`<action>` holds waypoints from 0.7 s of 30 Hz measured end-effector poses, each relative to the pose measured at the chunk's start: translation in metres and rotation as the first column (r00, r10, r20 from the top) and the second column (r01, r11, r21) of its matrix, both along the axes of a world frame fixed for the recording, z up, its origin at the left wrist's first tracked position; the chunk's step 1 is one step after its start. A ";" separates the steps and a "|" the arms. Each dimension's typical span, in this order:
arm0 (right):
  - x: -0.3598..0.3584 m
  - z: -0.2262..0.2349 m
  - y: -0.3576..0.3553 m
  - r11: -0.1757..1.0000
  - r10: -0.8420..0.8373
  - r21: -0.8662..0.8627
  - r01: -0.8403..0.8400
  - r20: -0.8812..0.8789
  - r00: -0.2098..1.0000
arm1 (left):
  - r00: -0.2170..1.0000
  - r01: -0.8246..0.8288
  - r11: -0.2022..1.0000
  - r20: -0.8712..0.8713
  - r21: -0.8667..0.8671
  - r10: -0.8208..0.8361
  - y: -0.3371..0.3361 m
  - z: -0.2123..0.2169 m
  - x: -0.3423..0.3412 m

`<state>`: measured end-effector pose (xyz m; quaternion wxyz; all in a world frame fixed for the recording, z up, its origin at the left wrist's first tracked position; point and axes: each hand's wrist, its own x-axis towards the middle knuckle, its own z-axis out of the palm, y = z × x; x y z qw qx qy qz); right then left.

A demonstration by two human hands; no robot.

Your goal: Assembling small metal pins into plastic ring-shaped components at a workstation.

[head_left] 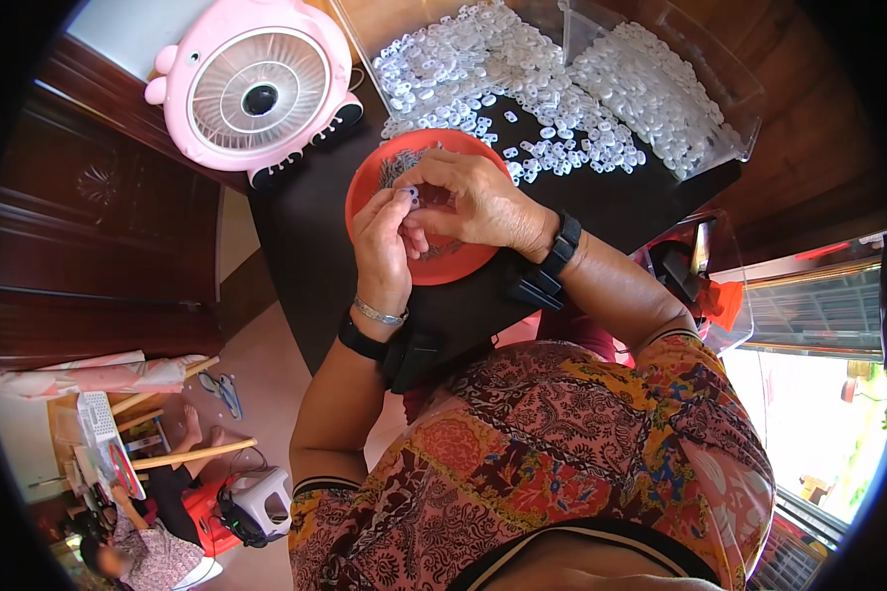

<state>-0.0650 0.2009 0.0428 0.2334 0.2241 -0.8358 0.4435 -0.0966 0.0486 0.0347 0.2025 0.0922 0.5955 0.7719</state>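
A small white plastic piece with dark holes (412, 198) is pinched between the thumb and fingers of my left hand (379, 251). My right hand (483, 202) curls in from the right with its fingertips closed against that piece; anything tiny between them is hidden. Both hands are over a red-orange bowl (478, 264), which contains many thin grey metal bits (396, 169) that look like screws or pins. Behind the bowl, loose white plastic pieces (552, 153) of a similar kind spread across the dark table (301, 266).
A large heap of white pieces (453, 59) fills the back, beside a clear bin (650, 94) full of more. At the back left stands a pink animal-shaped fan (182, 108). Another person (158, 547) sits at the lower left near a red stool (204, 512). Slippers (229, 394) lie on the floor.
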 end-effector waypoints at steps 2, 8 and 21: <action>0.000 -0.002 -0.001 0.992 -0.071 0.101 0.078 -0.069 0.995 | 1.000 -0.007 0.999 -0.014 -0.031 0.007 0.002 0.000 0.002; 0.003 -0.002 -0.004 0.983 -0.090 0.151 0.104 -0.092 0.992 | 1.000 -0.015 1.000 -0.003 0.020 0.015 0.001 0.001 0.002; 0.012 0.005 -0.005 0.989 -0.069 0.124 0.080 -0.085 0.994 | 0.993 0.039 0.999 -0.108 -0.021 -0.041 -0.006 0.002 0.004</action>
